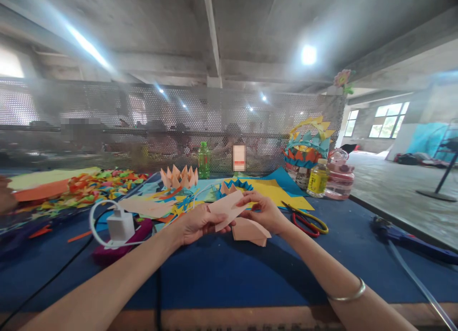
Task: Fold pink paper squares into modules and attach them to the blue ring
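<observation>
A small sheet of pale peach paper (226, 209) is held between both hands above the blue table. My left hand (200, 223) pinches its lower left side between thumb and fingers. At its right end, my right hand (260, 211) is closed on the same sheet, thumb underneath and fingers on top. Just below the right hand lies a stack of peach paper pieces (250, 232). Behind the hands, a ring of folded blue paper points (243, 184) rests with peach folded points (226, 188) beside it. A peach crown of folded points (179, 176) stands farther left.
Scissors (308, 223) with red and yellow handles lie right of my hand. A white charger (120, 226) sits in a purple power strip (107, 250) at left. Bottles (317, 179), stacked paper crowns (304, 142) and a glue gun (411, 238) stand or lie rightward; colourful scraps (96, 188) cover the left.
</observation>
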Demonstrator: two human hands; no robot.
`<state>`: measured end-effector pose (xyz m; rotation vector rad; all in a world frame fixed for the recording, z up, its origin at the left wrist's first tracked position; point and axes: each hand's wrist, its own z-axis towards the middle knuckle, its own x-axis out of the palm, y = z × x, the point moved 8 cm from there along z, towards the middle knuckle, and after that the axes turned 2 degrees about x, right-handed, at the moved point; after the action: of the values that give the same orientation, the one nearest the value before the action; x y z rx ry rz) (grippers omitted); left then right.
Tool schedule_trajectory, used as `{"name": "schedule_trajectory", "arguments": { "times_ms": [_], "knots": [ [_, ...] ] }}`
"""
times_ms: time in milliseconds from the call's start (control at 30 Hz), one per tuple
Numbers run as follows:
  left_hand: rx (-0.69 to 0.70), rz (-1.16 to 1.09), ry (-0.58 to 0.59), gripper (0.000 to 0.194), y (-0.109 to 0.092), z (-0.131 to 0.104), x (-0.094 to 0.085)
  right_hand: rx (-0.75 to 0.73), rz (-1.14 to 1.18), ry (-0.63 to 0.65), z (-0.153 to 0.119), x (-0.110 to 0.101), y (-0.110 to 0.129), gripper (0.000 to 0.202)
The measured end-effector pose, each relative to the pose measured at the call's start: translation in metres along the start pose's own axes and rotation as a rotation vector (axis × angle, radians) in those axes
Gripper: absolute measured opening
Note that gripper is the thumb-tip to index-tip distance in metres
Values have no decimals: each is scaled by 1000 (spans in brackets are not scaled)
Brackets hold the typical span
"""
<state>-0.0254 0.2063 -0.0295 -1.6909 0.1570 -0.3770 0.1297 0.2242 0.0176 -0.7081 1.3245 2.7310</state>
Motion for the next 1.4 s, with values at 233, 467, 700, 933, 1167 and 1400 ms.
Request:
{"name": "schedule_trajectory", "arguments": {
  "times_ms": [233,467,700,933,1167,1400],
  "knots": [
    [-5,-23,26,19,0,1,4,62,69,-57,0,-1,-9,36],
    [231,-35,72,40,-17,1,11,146,79,-216,-2,-11,-24,36],
    [265,70,-82,42,-20,-2,4,168,102,-250,-5,-7,-19,33],
    [282,77,-161,45,-25,-6,3,192,156,-257,-8,-4,-20,33],
    [279,113,-170,41,-24,-5,2,211,210,-211,-6,-1,-22,51],
    [284,114,-185,42,-23,-4,0,184,171,-195,-4,2,-27,34]
  ]
}}
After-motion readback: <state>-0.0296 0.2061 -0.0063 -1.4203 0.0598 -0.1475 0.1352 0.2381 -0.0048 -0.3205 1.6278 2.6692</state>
